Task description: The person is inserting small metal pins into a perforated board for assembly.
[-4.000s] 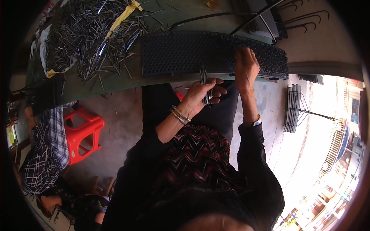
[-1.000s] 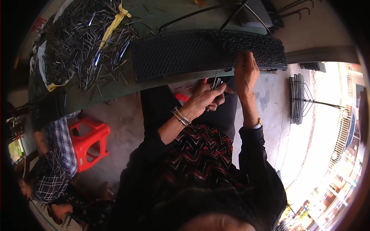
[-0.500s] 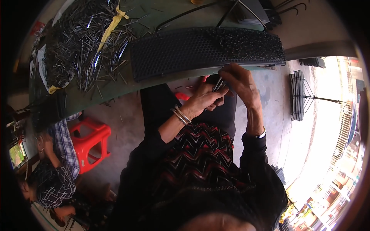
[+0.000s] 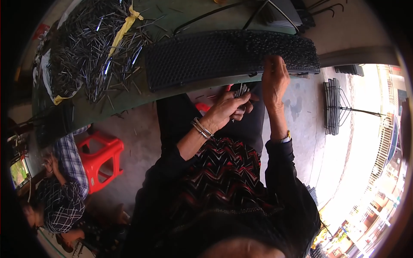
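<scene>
My left hand (image 4: 228,109) is closed around a small bundle of thin metal pins (image 4: 241,90), held just below the front edge of the green table (image 4: 107,112). My right hand (image 4: 275,79) is raised to the right end of a long black perforated grid (image 4: 206,56), fingertips pinching a pin at its surface. The right part of the grid (image 4: 284,47) is filled with pins; the left part shows bare holes.
A big heap of loose metal pins (image 4: 90,47) with a yellow strap lies on the table's left. A red plastic stool (image 4: 103,159) stands at the left, beside a crouching person in a checked shirt (image 4: 64,193). Wire racks (image 4: 333,105) stand on the floor at right.
My right hand came down to the bundle in my left hand, then rose again to the grid's right end. The left hand stayed below the table edge.
</scene>
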A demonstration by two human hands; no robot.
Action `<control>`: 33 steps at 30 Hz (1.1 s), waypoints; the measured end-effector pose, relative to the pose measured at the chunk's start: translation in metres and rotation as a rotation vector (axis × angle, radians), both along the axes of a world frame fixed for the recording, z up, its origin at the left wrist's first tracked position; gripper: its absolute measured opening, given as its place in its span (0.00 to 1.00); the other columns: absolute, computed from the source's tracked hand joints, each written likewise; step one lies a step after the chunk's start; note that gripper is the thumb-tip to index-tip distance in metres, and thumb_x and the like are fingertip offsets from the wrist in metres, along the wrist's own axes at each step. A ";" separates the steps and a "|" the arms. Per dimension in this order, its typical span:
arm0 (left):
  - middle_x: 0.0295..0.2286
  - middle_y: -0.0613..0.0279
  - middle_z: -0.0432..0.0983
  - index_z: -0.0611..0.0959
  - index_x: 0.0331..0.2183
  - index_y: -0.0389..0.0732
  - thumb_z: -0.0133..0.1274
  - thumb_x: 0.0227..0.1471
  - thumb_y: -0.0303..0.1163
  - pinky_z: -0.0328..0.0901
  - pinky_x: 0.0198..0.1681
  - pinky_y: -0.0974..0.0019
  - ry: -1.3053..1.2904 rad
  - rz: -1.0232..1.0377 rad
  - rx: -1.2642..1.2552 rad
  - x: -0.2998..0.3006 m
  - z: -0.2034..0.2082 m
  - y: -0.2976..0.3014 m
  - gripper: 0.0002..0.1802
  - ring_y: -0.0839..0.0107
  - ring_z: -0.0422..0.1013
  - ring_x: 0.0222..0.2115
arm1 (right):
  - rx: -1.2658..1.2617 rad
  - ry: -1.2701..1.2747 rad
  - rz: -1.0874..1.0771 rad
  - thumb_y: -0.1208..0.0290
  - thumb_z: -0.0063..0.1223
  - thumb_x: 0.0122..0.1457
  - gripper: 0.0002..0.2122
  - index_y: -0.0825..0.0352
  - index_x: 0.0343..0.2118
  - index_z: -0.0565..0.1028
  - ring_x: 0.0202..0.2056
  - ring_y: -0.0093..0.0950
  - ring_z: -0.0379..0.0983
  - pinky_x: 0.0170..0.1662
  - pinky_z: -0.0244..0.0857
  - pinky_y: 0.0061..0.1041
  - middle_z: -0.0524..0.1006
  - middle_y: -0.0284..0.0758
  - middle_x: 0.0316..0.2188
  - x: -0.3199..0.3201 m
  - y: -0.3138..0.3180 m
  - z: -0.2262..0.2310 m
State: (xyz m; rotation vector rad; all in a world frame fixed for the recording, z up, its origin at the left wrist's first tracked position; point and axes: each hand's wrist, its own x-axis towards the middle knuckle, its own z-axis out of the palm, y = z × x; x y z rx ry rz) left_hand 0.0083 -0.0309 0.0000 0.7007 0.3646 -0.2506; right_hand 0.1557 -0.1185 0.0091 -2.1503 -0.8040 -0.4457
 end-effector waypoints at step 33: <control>0.28 0.59 0.75 0.76 0.47 0.35 0.45 0.64 0.39 0.55 0.22 0.80 0.009 0.204 -0.076 0.002 0.001 0.003 0.19 0.86 0.56 0.20 | -0.085 -0.001 0.002 0.75 0.51 0.59 0.02 0.64 0.35 0.73 0.31 0.38 0.74 0.32 0.66 0.35 0.75 0.39 0.30 -0.005 -0.010 -0.002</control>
